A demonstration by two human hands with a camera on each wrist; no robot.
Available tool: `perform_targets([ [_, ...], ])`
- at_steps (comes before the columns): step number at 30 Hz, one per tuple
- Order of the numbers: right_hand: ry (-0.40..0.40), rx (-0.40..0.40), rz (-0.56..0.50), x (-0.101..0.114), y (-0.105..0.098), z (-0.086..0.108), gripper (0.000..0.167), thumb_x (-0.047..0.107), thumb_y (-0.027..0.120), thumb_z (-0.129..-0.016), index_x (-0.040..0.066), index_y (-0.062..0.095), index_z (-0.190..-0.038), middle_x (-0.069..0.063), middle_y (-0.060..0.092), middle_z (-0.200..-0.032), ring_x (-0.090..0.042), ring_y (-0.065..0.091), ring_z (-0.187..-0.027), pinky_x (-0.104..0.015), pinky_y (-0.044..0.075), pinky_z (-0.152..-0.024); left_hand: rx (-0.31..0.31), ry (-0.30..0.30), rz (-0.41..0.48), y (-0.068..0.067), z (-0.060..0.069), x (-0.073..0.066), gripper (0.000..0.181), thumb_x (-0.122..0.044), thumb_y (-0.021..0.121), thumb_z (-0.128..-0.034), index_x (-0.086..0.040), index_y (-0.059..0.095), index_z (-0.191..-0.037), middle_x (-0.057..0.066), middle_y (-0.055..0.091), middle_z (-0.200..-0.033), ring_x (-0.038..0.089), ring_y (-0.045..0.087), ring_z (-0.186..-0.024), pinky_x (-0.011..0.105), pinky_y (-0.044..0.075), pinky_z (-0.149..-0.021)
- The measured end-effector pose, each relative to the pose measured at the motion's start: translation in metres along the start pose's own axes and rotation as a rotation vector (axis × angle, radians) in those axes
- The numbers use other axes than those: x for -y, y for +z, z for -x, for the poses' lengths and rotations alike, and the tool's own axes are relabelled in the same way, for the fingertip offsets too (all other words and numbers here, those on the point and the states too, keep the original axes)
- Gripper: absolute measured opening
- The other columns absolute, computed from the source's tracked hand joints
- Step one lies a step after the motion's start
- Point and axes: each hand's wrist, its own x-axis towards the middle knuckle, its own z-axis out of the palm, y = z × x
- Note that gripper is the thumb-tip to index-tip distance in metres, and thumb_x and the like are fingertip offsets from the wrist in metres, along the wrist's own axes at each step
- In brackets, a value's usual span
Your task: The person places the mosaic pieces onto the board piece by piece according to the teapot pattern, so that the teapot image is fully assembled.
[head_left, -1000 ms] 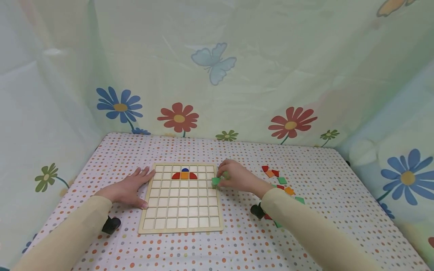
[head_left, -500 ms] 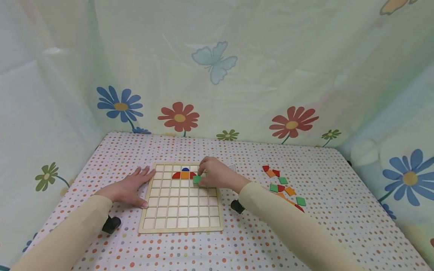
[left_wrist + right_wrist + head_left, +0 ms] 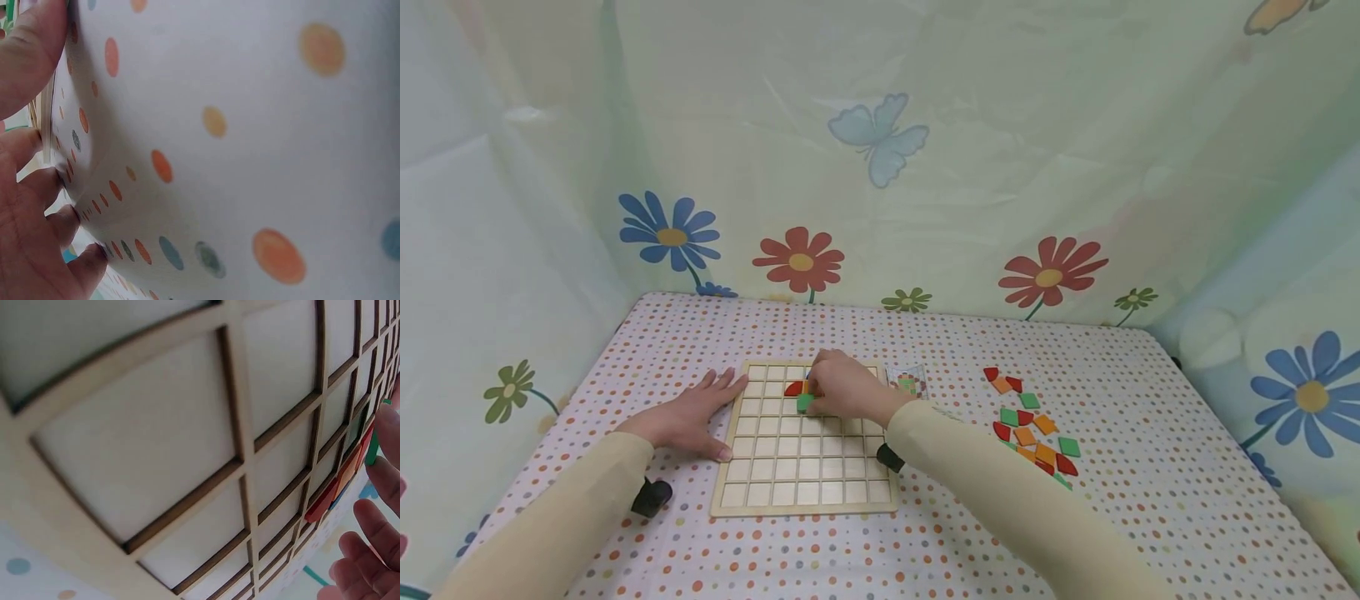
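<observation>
My right hand (image 3: 848, 388) pinches a green square tile (image 3: 805, 404) over the upper middle of the wooden grid board (image 3: 797, 496). In the right wrist view, the green tile (image 3: 373, 449) is held on edge between thumb and finger. Just beyond it, a red tile (image 3: 320, 507), an orange tile (image 3: 347, 476) and a blue tile lie in the board's cells. From the head, one red quarter-round tile (image 3: 793, 389) shows, while the hand partly covers its neighbours. My left hand (image 3: 688, 418) rests with spread fingers at the board's left edge, its fingertips on the cloth.
Several loose red, orange and green tiles (image 3: 1024, 437) lie scattered on the dotted tablecloth (image 3: 1157, 467) to the right. A small patterned card (image 3: 910, 382) lies by the board's upper right edge. A flowered curtain (image 3: 880, 233) rises behind the table.
My right hand has carried the green tile left, from the board's right edge to its upper middle. More loose tiles and the card are now uncovered. My left hand stays put.
</observation>
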Motion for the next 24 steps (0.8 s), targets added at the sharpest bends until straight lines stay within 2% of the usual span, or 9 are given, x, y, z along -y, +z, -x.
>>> perform_targets([
  [6,-0.004,-0.001,0.093,0.005,0.003,-0.007,0.022,0.031,0.082,-0.089,0.011,0.078,-0.092,0.001,0.066,-0.097,-0.016,0.056,-0.096,-0.028,0.050,-0.088,0.001,0.001,-0.004,-0.001,0.001,-0.002,0.115,-0.032,0.092,-0.0724,0.000,0.025,-0.161,0.032,0.013,-0.167,0.057,0.006,-0.153,0.074,0.017,-0.119],
  [11,-0.006,0.001,0.131,0.011,0.005,-0.012,0.024,0.034,0.083,-0.087,0.011,0.076,-0.086,0.002,0.066,-0.092,-0.015,0.057,-0.096,-0.030,0.049,-0.104,0.003,-0.009,-0.008,-0.001,0.000,-0.001,0.116,-0.033,0.092,-0.0720,0.000,0.025,-0.161,0.032,0.013,-0.167,0.057,0.006,-0.153,0.074,0.017,-0.119],
  [15,0.004,0.012,0.157,0.015,0.007,-0.015,0.024,0.035,0.084,-0.086,0.013,0.077,-0.087,0.003,0.066,-0.092,-0.014,0.058,-0.096,-0.031,0.048,-0.107,0.007,-0.019,-0.002,0.000,-0.001,0.000,0.116,-0.033,0.092,-0.0721,-0.001,0.024,-0.161,0.031,0.012,-0.168,0.057,0.005,-0.153,0.074,0.017,-0.119],
  [18,0.011,0.021,0.159,0.017,0.008,-0.016,0.024,0.036,0.083,-0.087,0.013,0.077,-0.090,0.003,0.066,-0.093,-0.014,0.059,-0.098,-0.032,0.044,-0.114,0.009,-0.024,0.006,0.001,-0.001,0.000,0.117,-0.032,0.092,-0.0719,-0.001,0.024,-0.161,0.031,0.011,-0.168,0.056,0.004,-0.154,0.074,0.016,-0.120],
  [20,0.011,0.022,0.156,0.017,0.009,-0.016,0.024,0.036,0.083,-0.087,0.013,0.077,-0.091,0.003,0.066,-0.094,-0.014,0.060,-0.100,-0.035,0.037,-0.122,0.011,-0.027,0.010,0.001,-0.001,0.000,0.117,-0.032,0.092,-0.0720,-0.002,0.024,-0.162,0.031,0.011,-0.168,0.056,0.004,-0.154,0.074,0.016,-0.120],
  [22,0.008,0.023,0.148,0.018,0.009,-0.016,0.024,0.035,0.082,-0.087,0.012,0.077,-0.093,0.002,0.066,-0.095,-0.015,0.061,-0.102,-0.038,0.032,-0.126,0.011,-0.027,0.013,0.001,-0.001,0.000,0.117,-0.032,0.092,-0.0720,-0.001,0.024,-0.161,0.031,0.011,-0.168,0.056,0.004,-0.154,0.074,0.015,-0.120],
  [24,0.004,0.022,0.140,0.017,0.008,-0.016,0.025,0.035,0.082,-0.088,0.012,0.078,-0.094,0.002,0.066,-0.096,-0.015,0.060,-0.101,-0.037,0.037,-0.122,0.012,-0.026,0.014,0.001,-0.001,0.000,0.116,-0.032,0.092,-0.0720,-0.001,0.024,-0.161,0.031,0.011,-0.168,0.056,0.004,-0.154,0.074,0.015,-0.120],
])
